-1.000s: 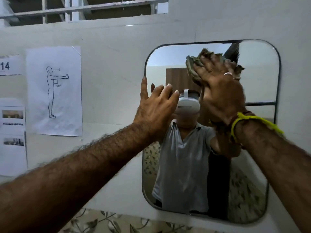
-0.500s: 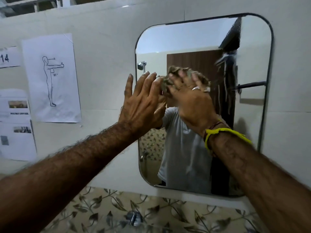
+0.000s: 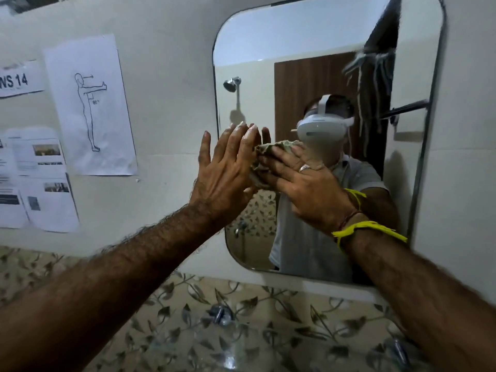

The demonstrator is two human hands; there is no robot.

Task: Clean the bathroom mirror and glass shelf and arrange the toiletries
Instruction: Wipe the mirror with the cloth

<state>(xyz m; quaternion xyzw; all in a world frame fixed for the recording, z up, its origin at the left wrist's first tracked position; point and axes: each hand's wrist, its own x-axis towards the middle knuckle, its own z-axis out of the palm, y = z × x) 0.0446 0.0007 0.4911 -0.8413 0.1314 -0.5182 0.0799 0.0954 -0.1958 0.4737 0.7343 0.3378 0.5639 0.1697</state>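
Observation:
The rounded wall mirror (image 3: pixel 308 36) fills the upper right of the head view. My right hand (image 3: pixel 308 189), with a ring and a yellow wrist thread, holds a crumpled greenish cloth (image 3: pixel 281 145) against the glass near its left-centre. My left hand (image 3: pixel 225 178) is flat with straight fingers, resting on the mirror's left edge beside the cloth. Whitish streaks (image 3: pixel 375 65) run down the glass at the upper right. I see no toiletries.
Printed papers (image 3: pixel 91 103) are stuck on the white wall left of the mirror. Leaf-patterned tiles (image 3: pixel 188 304) run below it, with a metal tap (image 3: pixel 220 315) in the middle. The mirror reflects a person in a headset, a shower head and a brown door.
My right hand has carried the cloth from the mirror's upper part down and left to beside my left hand. My left hand stayed at the left edge. The view dropped lower.

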